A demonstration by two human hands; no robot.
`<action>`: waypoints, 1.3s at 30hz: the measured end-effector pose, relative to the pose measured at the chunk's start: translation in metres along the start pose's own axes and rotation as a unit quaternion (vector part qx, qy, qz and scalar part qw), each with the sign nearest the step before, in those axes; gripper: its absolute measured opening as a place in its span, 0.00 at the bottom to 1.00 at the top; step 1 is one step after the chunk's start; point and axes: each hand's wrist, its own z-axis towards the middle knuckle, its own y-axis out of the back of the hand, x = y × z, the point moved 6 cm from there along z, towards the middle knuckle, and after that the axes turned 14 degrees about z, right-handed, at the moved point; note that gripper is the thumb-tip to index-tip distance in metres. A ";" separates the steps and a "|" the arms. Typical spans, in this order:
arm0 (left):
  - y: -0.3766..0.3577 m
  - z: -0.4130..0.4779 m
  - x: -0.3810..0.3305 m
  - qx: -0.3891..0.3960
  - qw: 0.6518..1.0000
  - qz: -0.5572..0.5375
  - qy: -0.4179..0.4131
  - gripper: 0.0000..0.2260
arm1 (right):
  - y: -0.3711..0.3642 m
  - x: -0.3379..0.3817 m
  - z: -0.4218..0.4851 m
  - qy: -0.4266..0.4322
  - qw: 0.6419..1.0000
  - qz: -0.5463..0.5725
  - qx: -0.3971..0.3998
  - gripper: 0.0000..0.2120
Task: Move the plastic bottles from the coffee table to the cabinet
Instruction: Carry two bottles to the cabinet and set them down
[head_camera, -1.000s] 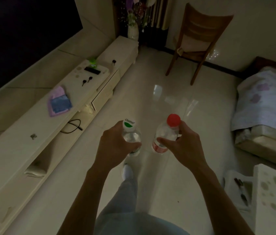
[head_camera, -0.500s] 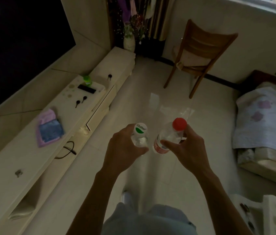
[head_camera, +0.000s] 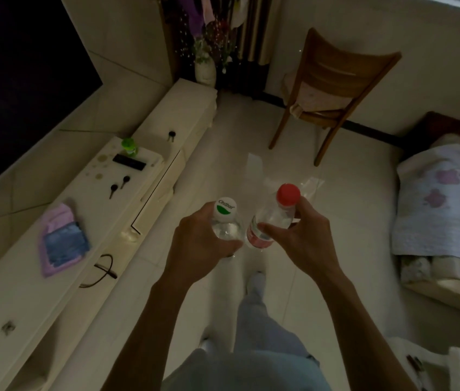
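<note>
Both bottles ride further along the floor than a second ago, with the cabinet sliding back on the left. White-capped bottle sits wrapped in the left hand; red-capped bottle is pinched by the right hand, tilted left. Neither is set down. Cabinet top nearby carries a cloth and cable; placement looks imminent.

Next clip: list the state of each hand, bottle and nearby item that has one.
left hand: closed around white-capped bottle
right hand: closed around red-capped bottle
white-capped bottle: capped, held upright
red-capped bottle: capped, held tilted
cabinet drawer: slightly open
wooden chair: unoccupied
</note>
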 end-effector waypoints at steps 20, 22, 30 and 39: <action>-0.011 0.209 -0.096 -0.085 0.994 -0.012 0.061 0.27 | 0.072 -0.011 0.247 0.045 0.996 0.009 0.074 0.39; -0.012 0.227 -0.100 -0.087 0.994 -0.010 0.064 0.27 | 0.074 -0.013 0.264 0.046 0.996 0.012 0.071 0.39; -0.011 0.294 -0.107 -0.077 0.994 -0.011 0.070 0.28 | 0.065 -0.009 0.328 0.052 0.996 0.013 0.075 0.40; 0.011 0.405 -0.093 -0.058 0.996 -0.015 0.069 0.26 | 0.025 0.000 0.430 0.029 0.997 -0.011 0.076 0.37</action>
